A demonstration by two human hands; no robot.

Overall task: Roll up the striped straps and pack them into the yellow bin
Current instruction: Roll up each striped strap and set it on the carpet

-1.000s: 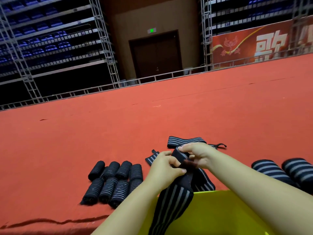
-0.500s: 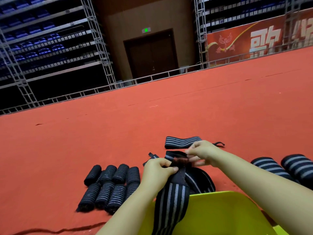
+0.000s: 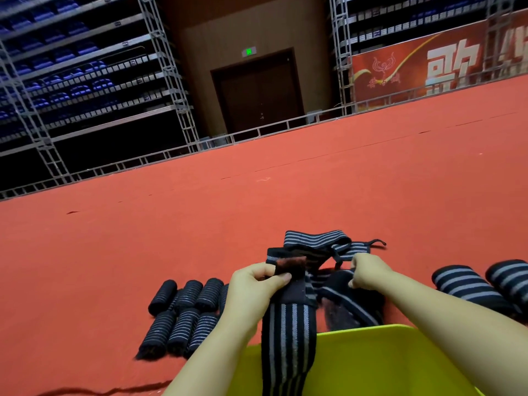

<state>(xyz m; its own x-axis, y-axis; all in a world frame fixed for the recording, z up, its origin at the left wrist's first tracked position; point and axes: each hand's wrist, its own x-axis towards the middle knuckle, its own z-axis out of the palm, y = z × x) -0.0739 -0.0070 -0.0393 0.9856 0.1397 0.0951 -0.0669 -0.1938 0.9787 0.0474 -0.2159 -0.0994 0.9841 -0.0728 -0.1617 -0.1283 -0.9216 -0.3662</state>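
— Fingers (image 3: 281,277) of my left hand (image 3: 254,292) are pinching the dark end patch of one striped strap (image 3: 288,332); its long tail hangs straight down from that pinch, over the near rim of the yellow bin (image 3: 385,364).

— And your right?

— My right hand (image 3: 368,271) is curled around another bit of dark strap just to the right of the pinch. Whether it is the same strap or a loose one from the pile (image 3: 351,304) beneath, I cannot tell.

— So how far along are you?

— Partway, I judge. Left of my fingers, a cluster of finished rolls (image 3: 183,315) lies on the red carpet (image 3: 257,201), and two thicker rolls (image 3: 483,284) sit off to the right of my right wrist. None of those are in the bin yet.

— Anything inside the bin?

— What I see of it shows only yellow, apart from the hanging tail, though much of it is cut off by the frame. Beyond my fingers a flat strap (image 3: 317,238) with a thin loop is still unrolled. So this strap needs rolling, the loose ones too, then everything gets packed.
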